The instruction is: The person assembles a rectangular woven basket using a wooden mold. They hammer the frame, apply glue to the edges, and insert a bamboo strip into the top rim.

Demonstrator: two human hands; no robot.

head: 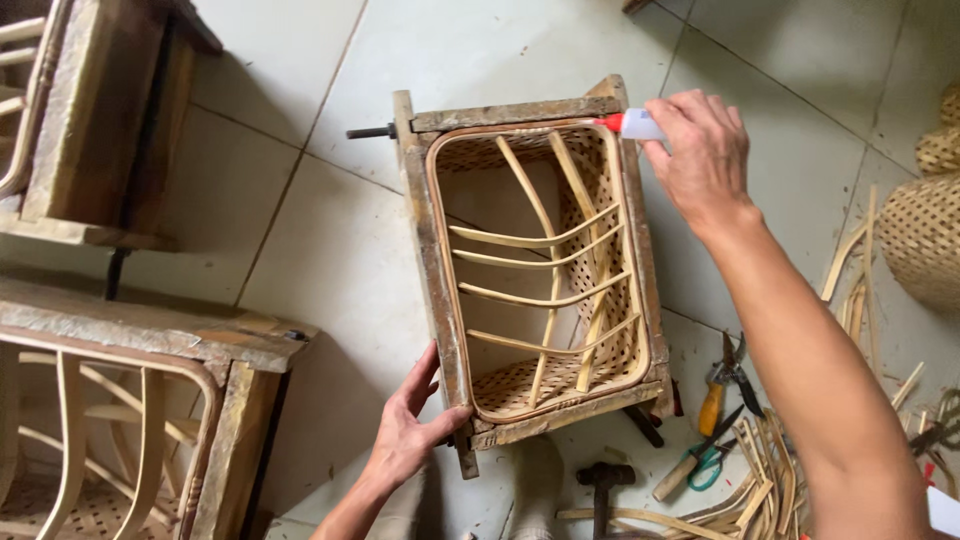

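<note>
Two hands of ours on a wooden frame point(430, 250) holding a woven basket point(540, 270), left hand point(405, 430) gripping its near corner, right hand point(700, 150) pinching what looks like a glue bottle point(630, 124) at its far rim.

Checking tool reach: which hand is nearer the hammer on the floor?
Left. The left hand grips the wooden frame just up-left of the hammer; the right hand is at the frame's far corner.

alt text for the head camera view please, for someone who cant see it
Seen from above, a right hand holds a small white glue bottle, its red tip at the top rim of a woven basket set in a wooden frame, while the left hand grips the frame's lower corner. Pliers, scissors and bamboo strips lie on the tiled floor.
</note>
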